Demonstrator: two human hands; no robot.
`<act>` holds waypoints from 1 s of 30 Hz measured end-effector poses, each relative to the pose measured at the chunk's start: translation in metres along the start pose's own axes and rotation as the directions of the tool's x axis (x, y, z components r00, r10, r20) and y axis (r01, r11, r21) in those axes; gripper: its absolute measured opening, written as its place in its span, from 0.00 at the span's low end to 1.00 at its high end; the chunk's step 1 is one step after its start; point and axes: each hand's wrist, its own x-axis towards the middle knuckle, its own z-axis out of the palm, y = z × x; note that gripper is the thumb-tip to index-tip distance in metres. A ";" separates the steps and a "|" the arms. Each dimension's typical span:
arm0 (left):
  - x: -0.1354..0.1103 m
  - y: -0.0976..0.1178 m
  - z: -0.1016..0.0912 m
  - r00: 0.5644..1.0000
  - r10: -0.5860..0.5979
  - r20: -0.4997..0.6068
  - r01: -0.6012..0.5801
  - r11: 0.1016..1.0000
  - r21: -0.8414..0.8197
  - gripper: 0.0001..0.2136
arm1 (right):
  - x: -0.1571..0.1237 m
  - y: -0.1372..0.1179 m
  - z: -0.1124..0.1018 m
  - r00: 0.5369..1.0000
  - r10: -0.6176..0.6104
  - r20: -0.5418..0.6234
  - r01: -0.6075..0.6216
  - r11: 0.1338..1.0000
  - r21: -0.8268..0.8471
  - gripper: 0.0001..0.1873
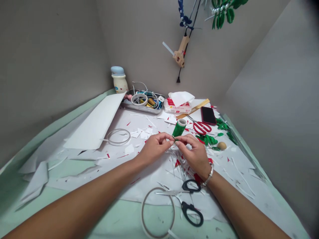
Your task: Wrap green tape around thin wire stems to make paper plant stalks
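Note:
My left hand (158, 146) and my right hand (193, 151) meet over the middle of the table, thumbs and forefingers pinched together. Between the fingertips shows a small green piece (176, 139), mostly hidden, so its kind is unclear. Just behind the fingers stands a spool of green thread (179, 128). Thin white wire-like strands (178, 162) lie below the hands among red and white scraps. To the right of my right hand are several green leaf-shaped pieces (209, 139) and a small brown ball (221, 145).
Black-handled scissors (191, 212) lie open across a tape roll (142, 212) near the front. Red-handled scissors (202, 128), a phone (208, 115), a tissue pack (175, 107) and a metal tray (152, 110) sit farther back. A glue gun (180, 54) hangs on the wall.

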 end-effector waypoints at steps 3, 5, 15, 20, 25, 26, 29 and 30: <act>0.000 -0.003 0.000 1.000 0.006 -0.006 -0.006 1.000 0.006 0.11 | 0.000 0.000 0.002 1.000 0.019 0.011 -0.019 1.000 -0.001 0.07; 0.000 -0.004 -0.001 1.000 -0.001 -0.011 0.001 1.000 0.021 0.11 | -0.001 0.001 0.002 0.999 0.036 0.018 -0.036 0.999 0.001 0.08; -0.003 0.000 -0.002 0.998 0.065 -0.011 -0.062 0.976 0.209 0.11 | -0.002 0.000 0.001 0.999 0.035 0.028 -0.036 0.999 0.025 0.09; -0.002 0.000 -0.008 0.975 0.201 -0.095 -0.168 0.945 0.282 0.15 | 0.000 0.006 -0.002 0.999 -0.016 0.048 0.020 0.997 -0.079 0.10; -0.003 0.002 -0.011 0.929 0.368 -0.042 -0.322 0.857 0.402 0.10 | 0.000 0.008 -0.002 0.988 -0.068 0.136 0.088 0.986 -0.143 0.11; -0.003 0.000 -0.010 0.933 0.360 0.001 -0.328 0.850 0.412 0.09 | 0.000 0.008 -0.002 0.986 -0.067 0.150 0.088 0.987 -0.134 0.12; 0.000 -0.003 -0.010 0.946 0.323 0.041 -0.311 0.859 0.407 0.07 | 0.000 0.008 -0.005 0.983 0.001 0.183 0.004 1.000 -0.029 0.13; 0.001 -0.004 -0.011 0.952 0.304 0.031 -0.291 0.870 0.398 0.07 | 0.000 0.008 -0.006 0.982 0.047 0.184 -0.052 0.998 0.024 0.14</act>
